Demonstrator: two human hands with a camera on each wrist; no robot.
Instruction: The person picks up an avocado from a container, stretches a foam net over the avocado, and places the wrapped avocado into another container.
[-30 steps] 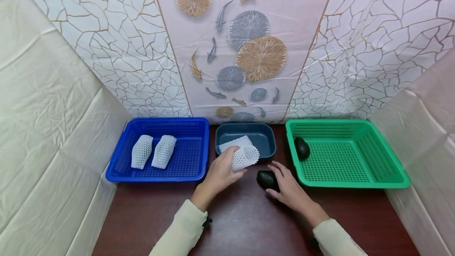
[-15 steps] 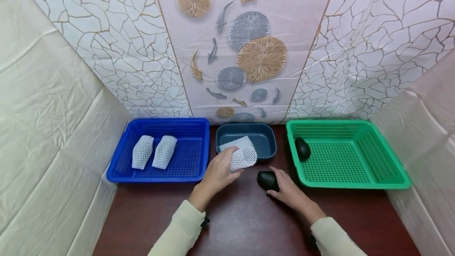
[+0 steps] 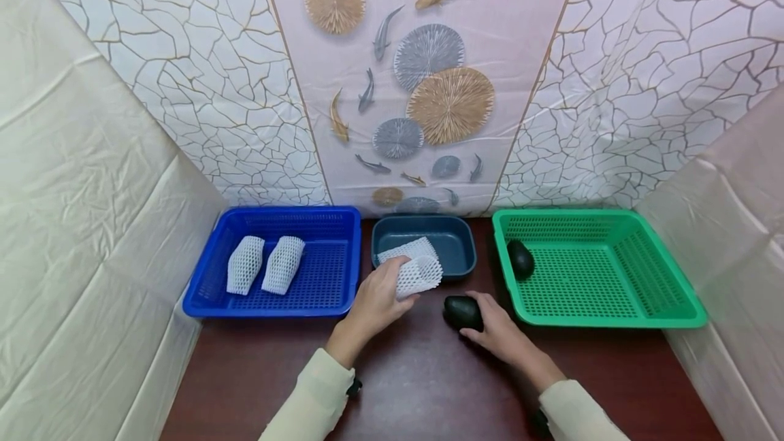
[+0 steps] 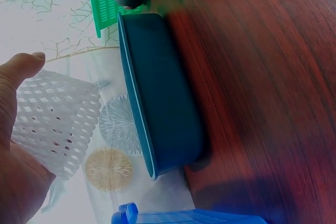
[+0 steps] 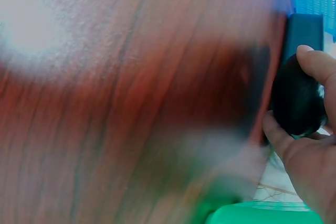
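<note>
My left hand (image 3: 375, 301) holds a white foam net sleeve (image 3: 420, 275), its round opening turned to the right. In the left wrist view the thumb lies along the edge of this foam net (image 4: 58, 119). My right hand (image 3: 499, 325) grips a dark avocado (image 3: 462, 312) just in front of the small teal bin (image 3: 456, 250). In the right wrist view thumb and fingers close around opposite sides of the avocado (image 5: 296, 95). Another foam net (image 3: 416, 248) lies in the teal bin, partly hidden behind the left hand and its sleeve.
At the left, a blue basket (image 3: 269, 314) contains two bulging foam nets, one on the left (image 3: 245, 265) and one beside it (image 3: 284, 265). A green basket (image 3: 606, 322) at the right has a second avocado (image 3: 520, 260) near its left wall. Behind stands a patterned backdrop (image 3: 398, 182).
The right-hand fingers have come down and closed around the avocado, which stays about where it was. My left hand has drawn slightly back to the left with the foam net.
</note>
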